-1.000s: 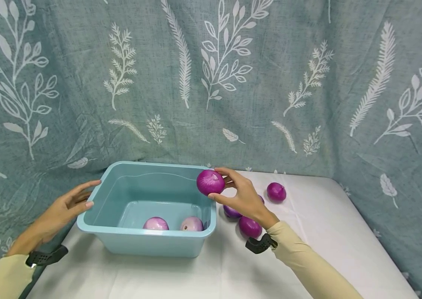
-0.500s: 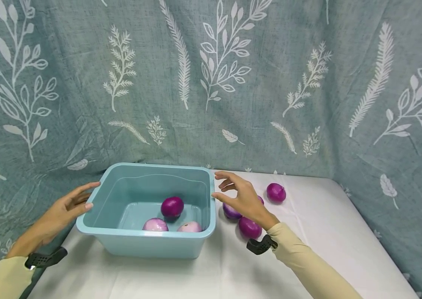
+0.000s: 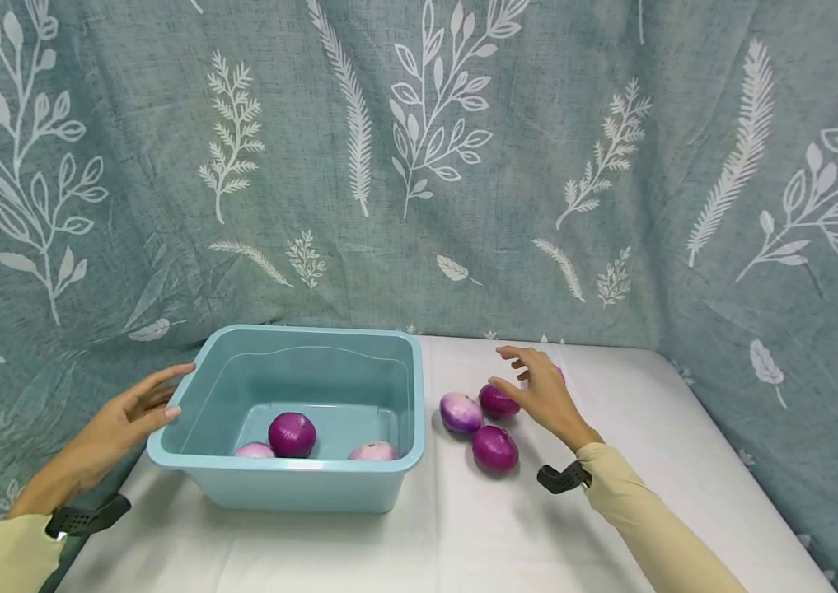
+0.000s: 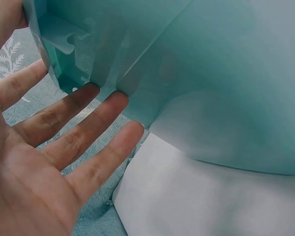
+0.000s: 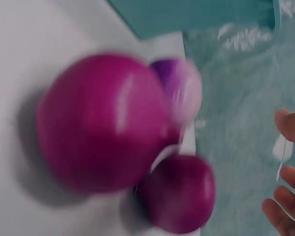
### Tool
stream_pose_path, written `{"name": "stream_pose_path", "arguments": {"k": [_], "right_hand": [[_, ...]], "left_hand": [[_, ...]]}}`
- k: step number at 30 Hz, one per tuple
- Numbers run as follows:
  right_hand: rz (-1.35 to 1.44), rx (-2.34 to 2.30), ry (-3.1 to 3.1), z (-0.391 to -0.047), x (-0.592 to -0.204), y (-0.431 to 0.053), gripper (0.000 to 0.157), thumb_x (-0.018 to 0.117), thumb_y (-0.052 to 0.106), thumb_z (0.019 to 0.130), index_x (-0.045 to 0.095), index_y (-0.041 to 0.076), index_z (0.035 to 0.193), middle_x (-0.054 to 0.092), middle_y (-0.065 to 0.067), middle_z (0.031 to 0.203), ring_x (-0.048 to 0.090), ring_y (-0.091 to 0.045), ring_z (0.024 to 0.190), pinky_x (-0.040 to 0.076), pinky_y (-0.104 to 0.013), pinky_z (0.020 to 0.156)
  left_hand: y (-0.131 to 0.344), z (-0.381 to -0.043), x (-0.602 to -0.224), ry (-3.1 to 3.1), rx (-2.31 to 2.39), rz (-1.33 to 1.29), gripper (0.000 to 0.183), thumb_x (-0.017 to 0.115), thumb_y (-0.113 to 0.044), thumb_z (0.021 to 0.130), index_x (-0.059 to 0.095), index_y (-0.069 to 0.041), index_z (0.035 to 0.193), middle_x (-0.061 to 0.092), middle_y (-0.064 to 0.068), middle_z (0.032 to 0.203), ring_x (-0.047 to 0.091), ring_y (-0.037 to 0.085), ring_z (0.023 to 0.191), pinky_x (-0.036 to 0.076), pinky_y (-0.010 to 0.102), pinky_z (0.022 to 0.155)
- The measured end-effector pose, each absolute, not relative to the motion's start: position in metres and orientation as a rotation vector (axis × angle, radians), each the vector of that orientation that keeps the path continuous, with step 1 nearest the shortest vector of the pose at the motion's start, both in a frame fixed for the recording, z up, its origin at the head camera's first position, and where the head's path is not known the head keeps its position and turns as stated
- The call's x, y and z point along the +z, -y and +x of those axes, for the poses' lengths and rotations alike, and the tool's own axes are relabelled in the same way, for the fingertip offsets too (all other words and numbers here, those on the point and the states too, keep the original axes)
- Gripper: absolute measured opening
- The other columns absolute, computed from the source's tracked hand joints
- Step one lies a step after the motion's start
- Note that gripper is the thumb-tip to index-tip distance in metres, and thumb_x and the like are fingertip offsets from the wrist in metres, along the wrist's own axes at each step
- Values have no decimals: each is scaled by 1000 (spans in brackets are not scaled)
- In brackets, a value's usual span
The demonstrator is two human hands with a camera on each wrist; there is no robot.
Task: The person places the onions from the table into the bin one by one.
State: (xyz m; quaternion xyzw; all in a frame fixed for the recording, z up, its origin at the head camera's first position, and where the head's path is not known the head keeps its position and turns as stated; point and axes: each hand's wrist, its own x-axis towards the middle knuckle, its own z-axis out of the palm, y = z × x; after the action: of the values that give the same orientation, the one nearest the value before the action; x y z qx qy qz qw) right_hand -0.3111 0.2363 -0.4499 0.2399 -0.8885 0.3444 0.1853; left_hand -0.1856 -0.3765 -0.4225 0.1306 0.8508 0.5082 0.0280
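Observation:
My left hand point(image 3: 118, 428) is at the left rim of a light blue plastic tub point(image 3: 292, 487), its fingers spread along the outer wall in the left wrist view. Inside the tub lie a dark red onion point(image 3: 292, 434) and two paler onions point(image 3: 374, 451), partly hidden by the front wall. My right hand point(image 3: 545, 395), fingers loosely bent and holding nothing, hovers over the onions right of the tub. Nearest it is a dark red onion point(image 3: 496, 402); beside that lie a pale purple onion point(image 3: 461, 412) and another dark red onion point(image 3: 494, 450). One more onion point(image 3: 560, 375) is mostly hidden behind the hand.
A white cloth point(image 3: 419, 552) covers the table. Behind and along the sides hangs a grey-green curtain point(image 3: 389, 272) with white leaf prints, close to the tub's back. Both wrists wear black straps point(image 3: 565, 477).
My right hand let a dark red onion go into the tub, where it rolled left. The hand then moved right, over the onions on the table. My left hand stayed at the rim.

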Motion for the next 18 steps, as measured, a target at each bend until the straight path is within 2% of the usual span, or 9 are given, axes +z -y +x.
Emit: {"name": "stream_pose_path", "arguments": {"k": [2,6,10,13,15,18], "right_hand": [[622,922,2516,-315,-456,-248,55,87,19,86,65,8,135,67,-14,123,58,-32,106,49,-48,90],[546,857,2537,-325,-468,-270,56,87,22,86,65,6,135,65,-19,126,51,-39,112,40,-54,95],[456,838,2563,-333,-479,-289,58,88,24,85,65,5,135,59,-26,132,45,-44,116,39,-56,94],[362,848,2610,-337,-486,-301,62,88,25,85,62,6,138,52,-29,136,40,-46,120,39,-59,95],[301,861,2648,-339,-490,-307,66,87,28,86,59,5,141,49,-31,139,38,-48,123,39,-63,97],[237,870,2717,-341,-496,-314,72,84,35,88,54,4,146,43,-33,143,36,-52,128,38,-67,100]], "left_hand": [[376,-185,-423,-2617,1586,416,63,53,-21,110,23,-24,166,27,28,161,41,-4,127,54,31,94],[376,-185,-424,-2603,1608,424,63,52,-19,110,24,-25,166,26,28,162,41,-5,127,52,27,94],[376,-185,-424,-2603,1603,419,63,52,-19,110,24,-26,166,25,27,163,40,-5,127,51,24,93],[376,-185,-424,-2617,1585,403,62,52,-20,110,24,-27,166,25,26,163,40,-4,128,51,27,94],[376,-185,-424,-2620,1580,398,62,52,-20,111,24,-27,166,25,25,164,41,4,133,53,37,98],[376,-185,-423,-2604,1592,396,63,51,-20,111,23,-28,166,20,24,166,36,31,144,44,60,105]]}}
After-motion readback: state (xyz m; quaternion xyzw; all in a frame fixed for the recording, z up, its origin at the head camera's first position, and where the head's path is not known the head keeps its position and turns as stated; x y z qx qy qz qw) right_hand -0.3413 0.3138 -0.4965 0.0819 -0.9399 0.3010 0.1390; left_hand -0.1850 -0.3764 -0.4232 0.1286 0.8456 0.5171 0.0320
